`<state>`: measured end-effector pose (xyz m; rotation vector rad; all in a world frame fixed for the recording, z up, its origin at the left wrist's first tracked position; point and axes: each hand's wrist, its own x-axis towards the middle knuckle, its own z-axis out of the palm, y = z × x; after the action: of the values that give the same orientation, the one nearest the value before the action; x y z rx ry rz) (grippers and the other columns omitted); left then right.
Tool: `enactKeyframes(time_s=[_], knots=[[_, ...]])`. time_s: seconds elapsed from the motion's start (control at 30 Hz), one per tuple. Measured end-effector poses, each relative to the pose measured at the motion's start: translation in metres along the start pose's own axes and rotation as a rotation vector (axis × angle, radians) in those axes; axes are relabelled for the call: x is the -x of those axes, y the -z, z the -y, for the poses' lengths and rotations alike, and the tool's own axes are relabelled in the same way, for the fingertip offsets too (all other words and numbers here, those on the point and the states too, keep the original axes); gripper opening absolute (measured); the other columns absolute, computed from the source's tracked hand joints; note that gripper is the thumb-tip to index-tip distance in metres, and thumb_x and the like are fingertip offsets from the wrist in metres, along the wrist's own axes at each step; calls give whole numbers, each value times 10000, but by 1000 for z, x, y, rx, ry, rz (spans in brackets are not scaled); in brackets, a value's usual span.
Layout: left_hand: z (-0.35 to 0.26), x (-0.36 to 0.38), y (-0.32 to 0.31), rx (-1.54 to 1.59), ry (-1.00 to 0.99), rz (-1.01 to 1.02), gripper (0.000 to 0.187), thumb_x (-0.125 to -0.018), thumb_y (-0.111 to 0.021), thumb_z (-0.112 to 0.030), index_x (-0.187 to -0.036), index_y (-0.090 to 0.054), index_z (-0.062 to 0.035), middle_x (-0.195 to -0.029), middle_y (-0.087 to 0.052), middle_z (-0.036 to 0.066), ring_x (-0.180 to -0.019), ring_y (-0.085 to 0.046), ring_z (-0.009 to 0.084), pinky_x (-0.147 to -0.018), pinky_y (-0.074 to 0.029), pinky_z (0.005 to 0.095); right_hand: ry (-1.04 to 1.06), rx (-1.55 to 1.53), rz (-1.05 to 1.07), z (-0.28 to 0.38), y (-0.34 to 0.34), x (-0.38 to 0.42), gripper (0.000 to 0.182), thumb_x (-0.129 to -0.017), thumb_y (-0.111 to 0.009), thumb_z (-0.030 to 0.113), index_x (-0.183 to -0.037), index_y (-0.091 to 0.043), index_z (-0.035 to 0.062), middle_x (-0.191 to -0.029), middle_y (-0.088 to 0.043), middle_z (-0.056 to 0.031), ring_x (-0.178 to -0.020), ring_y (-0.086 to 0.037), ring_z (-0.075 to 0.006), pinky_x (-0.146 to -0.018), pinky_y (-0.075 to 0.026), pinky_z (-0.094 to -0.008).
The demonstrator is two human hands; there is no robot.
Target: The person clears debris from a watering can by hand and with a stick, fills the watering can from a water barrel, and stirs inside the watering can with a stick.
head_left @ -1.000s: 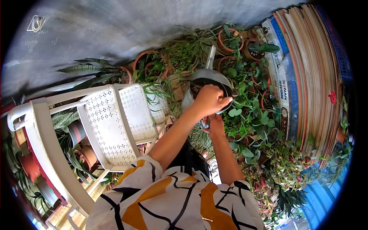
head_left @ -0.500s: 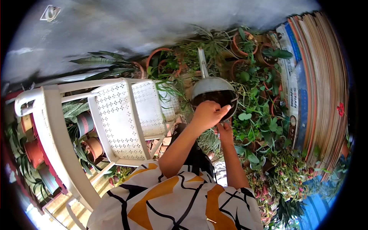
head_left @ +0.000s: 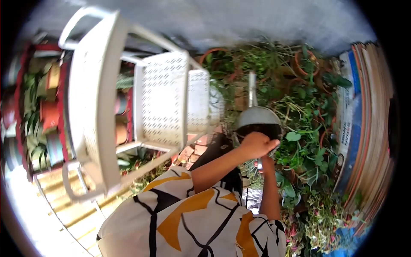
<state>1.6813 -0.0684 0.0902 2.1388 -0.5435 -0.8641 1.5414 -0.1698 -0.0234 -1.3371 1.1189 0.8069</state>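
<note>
A grey metal saucepan [head_left: 257, 115] with dark contents is in front of me. Its long handle points away from me toward the wall. My left hand [head_left: 256, 145] is at the near side of the pan, over its opening. Its fingers are curled and the thumb sticks out to the right; the fingertips are hidden. Just below, nearer my body, my right hand [head_left: 266, 163] is closed beside a small red-and-white spot that is too small to name. Whether the right hand also touches the pan cannot be made out.
Green potted plants [head_left: 314, 158] crowd around the pan, with a terracotta pot [head_left: 305, 64] behind. A white perforated metal chair [head_left: 165, 96] stands left. Stacked boards [head_left: 370, 128] lean at right. A grey wall [head_left: 239, 21] rises behind, and red shelving [head_left: 64, 98] holds pots at far left.
My view has turned, so the chair, plants and pan appear shifted right. Both hands remain by the pan. A red-and-white spot now shows by my right hand.
</note>
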Motion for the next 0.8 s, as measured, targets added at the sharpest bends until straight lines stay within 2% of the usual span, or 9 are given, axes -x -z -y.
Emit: enactKeyframes(time_s=[0.03, 0.07, 0.1, 0.2, 0.27, 0.33, 0.53, 0.67, 0.8], knots=[[-5, 15, -3, -11, 19, -28, 586, -833, -432, -503, -553, -592, -14, -531, -528, 150, -553, -541, 334, -534, -422, 409, -65, 5, 40, -9, 0, 2, 503, -774, -463, 542, -932, -551, 72, -688, -614, -37, -584, -594, -141, -465, -416, -303], [-12, 29, -7, 8, 34, 47, 581, -835, -429, -493, -563, -596, -8, -556, -540, 157, -570, -546, 342, -547, -426, 417, -64, -1, 44, -21, 0, 7, 441, -764, -500, 507, -858, -554, 80, -620, -582, -17, -552, -573, -136, -474, -391, -308], [-18, 42, -12, 30, 40, 120, 577, -838, -426, -484, -573, -600, -2, -581, -552, 164, -587, -551, 350, -560, -430, 426, -50, 7, 45, -31, 1, 12, 439, -763, -502, 506, -855, -554, 80, -618, -581, -17, -552, -572, -136, -475, -390, -308], [-22, 90, -45, 13, -45, 52, 569, -835, -430, -476, -585, -602, 6, -592, -552, 175, -588, -549, 354, -563, -429, 434, 10, 44, 58, -69, -1, 33, 433, -761, -509, 503, -845, -555, 81, -614, -578, -17, -551, -571, -138, -478, -387, -308], [-36, 132, -45, 57, -14, 74, 536, -831, -439, -453, -614, -613, 5, -582, -546, 190, -594, -559, 349, -566, -431, 434, 60, 73, 55, -96, -4, 52, 429, -759, -513, 501, -839, -555, 82, -612, -576, -16, -551, -570, -138, -481, -385, -307], [-30, 167, -72, 30, -104, -31, 542, -820, -445, -468, -600, -605, 0, -589, -545, 187, -605, -559, 349, -574, -434, 432, 103, 94, 58, -126, -5, 74, 425, -757, -518, 500, -832, -555, 83, -609, -574, -16, -551, -570, -139, -483, -383, -307], [-49, 272, -100, 110, -118, -129, 541, -792, -474, -485, -593, -584, 6, -633, -547, 183, -629, -549, 354, -578, -426, 438, 199, 145, 31, -197, 6, 165, 413, -751, -531, 494, -814, -556, 86, -601, -568, -15, -550, -567, -141, -490, -377, -306], [-45, 321, -111, 139, -146, -250, 485, -791, -484, -450, -641, -589, -1, -644, -551, 187, -630, -547, 362, -583, -424, 448, 111, 186, 22, -208, -2, 211, 403, -748, -550, 485, -779, -557, 83, -586, -559, -16, -546, -567, -147, -500, -389, -316], [-16, 355, -119, 165, -115, -341, 451, -787, -500, -422, -647, -585, -1, -648, -553, 189, -642, -545, 369, -590, -425, 452, 93, 372, 23, -222, -25, 216, 456, -758, -540, 528, -769, -567, 73, -586, -558, -22, -537, -568, -153, -470, -405, -319]])
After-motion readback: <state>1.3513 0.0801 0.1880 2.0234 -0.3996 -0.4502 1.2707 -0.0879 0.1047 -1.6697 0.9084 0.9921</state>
